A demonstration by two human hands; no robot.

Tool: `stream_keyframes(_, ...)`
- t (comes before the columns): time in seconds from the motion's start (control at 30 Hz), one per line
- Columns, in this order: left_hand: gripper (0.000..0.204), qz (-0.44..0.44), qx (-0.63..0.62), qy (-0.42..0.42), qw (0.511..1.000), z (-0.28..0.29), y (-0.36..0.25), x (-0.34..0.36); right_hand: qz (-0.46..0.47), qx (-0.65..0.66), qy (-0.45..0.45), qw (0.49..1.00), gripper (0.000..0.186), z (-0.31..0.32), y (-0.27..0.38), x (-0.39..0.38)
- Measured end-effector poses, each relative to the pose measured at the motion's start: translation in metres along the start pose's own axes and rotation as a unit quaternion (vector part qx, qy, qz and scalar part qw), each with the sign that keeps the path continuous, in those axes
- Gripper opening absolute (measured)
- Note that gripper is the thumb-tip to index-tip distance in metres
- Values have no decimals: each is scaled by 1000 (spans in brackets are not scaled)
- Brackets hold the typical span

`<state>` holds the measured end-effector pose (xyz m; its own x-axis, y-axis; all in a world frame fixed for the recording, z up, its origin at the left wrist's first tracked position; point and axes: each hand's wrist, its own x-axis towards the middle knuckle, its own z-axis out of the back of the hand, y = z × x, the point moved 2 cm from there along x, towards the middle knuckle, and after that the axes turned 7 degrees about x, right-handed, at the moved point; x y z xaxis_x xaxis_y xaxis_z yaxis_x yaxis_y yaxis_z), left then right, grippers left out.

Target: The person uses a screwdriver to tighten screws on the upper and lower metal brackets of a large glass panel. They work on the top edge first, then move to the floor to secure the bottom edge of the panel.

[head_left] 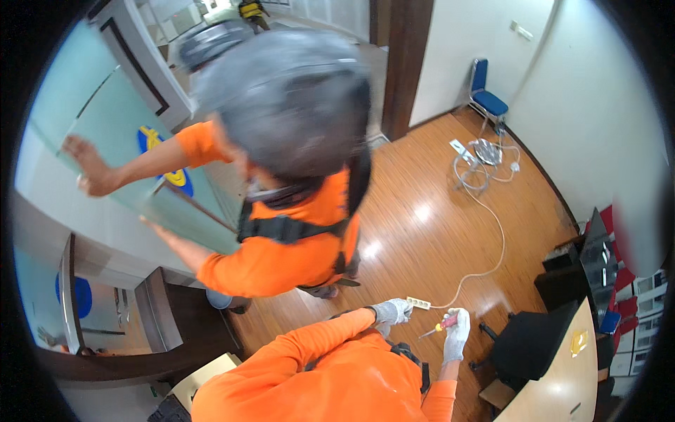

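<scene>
My left hand (394, 311), in a pale work glove, is closed on one end of a cream power strip (418, 303). A cable (502, 246) runs from the strip's other end across the floor. In my right hand (457, 334), gloved too, is a screwdriver (447, 323) with a red and yellow handle. Its shaft points left, below the power strip and apart from it. Both of my arms are in orange sleeves.
Close on the left stands a person (295, 232) in orange, bare hands raised near a frosted glass panel (105, 105). A coiled cable (472, 172) lies near a blue chair (486, 95). To the right are a black office chair (524, 341) and a wooden desk (562, 373).
</scene>
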<state>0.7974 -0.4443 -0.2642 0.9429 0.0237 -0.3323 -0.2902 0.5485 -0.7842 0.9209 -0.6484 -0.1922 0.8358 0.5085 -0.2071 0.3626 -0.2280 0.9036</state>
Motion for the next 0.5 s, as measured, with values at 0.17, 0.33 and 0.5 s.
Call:
stream_keyframes(0.17, 19, 58, -93, -8, 994, 45, -46, 42, -103, 46, -57, 992, 27, 25, 11, 56)
stream_keyframes(0.33, 26, 83, -100, -160, 978, 95, -2, 78, -213, 11, 17, 977, 46, 25, -29, 155)
stream_keyframes(0.5, 23, 197, -160, -239, 937, 178, 41, 132, -248, -121, 70, 959, 40, -38, -28, 294)
